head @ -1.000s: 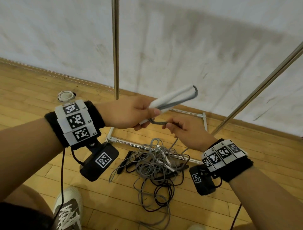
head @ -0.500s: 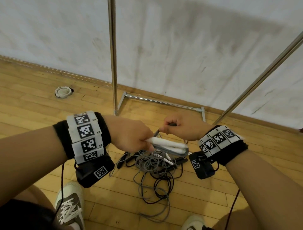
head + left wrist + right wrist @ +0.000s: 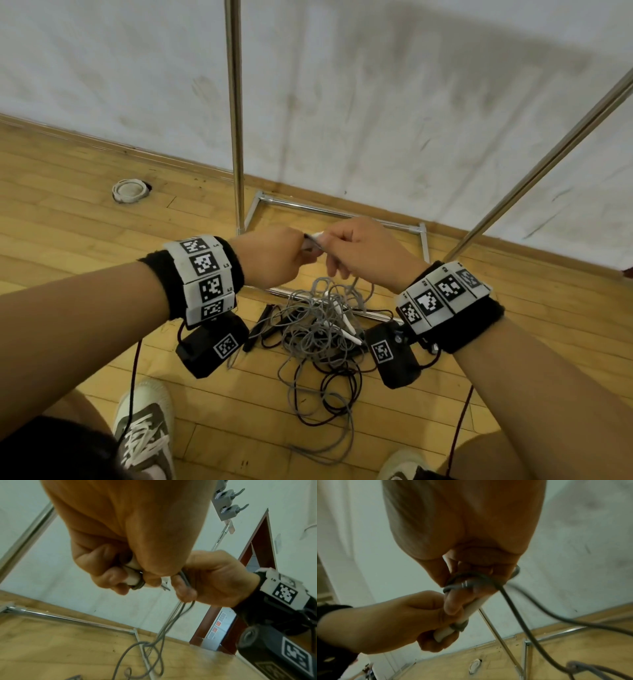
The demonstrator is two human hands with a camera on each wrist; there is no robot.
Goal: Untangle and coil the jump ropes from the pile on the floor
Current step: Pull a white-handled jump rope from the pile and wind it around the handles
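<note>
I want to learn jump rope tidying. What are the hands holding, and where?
The left hand grips the white handles around their middle. The right hand pinches the grey cord beside them.

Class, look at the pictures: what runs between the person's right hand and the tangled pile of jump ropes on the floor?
A grey rope hangs from the right hand down toward the pile, shown best in the left wrist view.

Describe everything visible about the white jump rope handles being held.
The white handles are two slim, smooth, plastic-looking sticks held side by side in the left hand, whose fingers curl round them. Grey cord is wrapped round them; the right hand pinches that cord beside the handles' far end. The cord trails down to the tangled pile on the wooden floor. Most of their length is hidden.
</note>
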